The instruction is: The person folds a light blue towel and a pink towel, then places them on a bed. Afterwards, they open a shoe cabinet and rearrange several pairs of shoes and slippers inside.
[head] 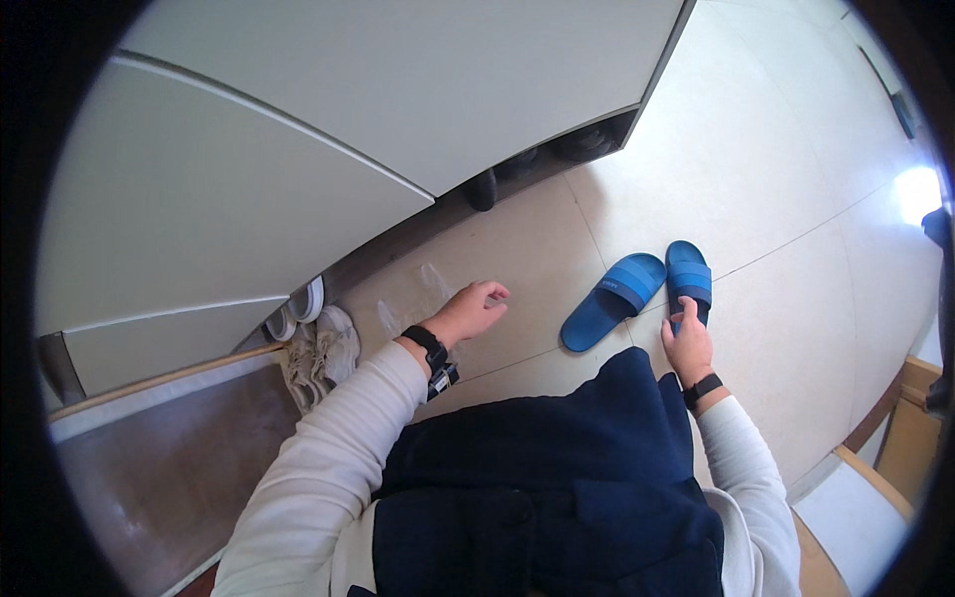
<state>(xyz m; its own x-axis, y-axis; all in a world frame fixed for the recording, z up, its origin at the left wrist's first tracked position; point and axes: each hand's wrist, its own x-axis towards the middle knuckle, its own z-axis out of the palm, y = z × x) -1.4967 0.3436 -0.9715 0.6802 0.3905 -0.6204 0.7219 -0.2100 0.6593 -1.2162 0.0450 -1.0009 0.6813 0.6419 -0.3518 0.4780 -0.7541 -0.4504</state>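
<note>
My left hand (470, 310) hangs above the floor tiles with its fingers loosely curled and holds nothing. My right hand (689, 347) is in front of a blue slide sandal (688, 274) and hides part of its heel end; I cannot tell if they touch. No object shows between the fingers of that hand. A second blue slide sandal (615, 298), with a banded strap bearing writing, lies between my hands at an angle. Some clear plastic (433, 283) lies on the floor beyond my left hand. A small black object (443, 380) shows beneath my left wrist, partly hidden.
A pale cabinet (358, 112) fills the upper left, with dark shoes (483, 190) in the gap under it. White shoes (328, 351) stand beside a wood-edged box or panel (179, 448) at the left. Wooden furniture (858, 492) stands at the lower right.
</note>
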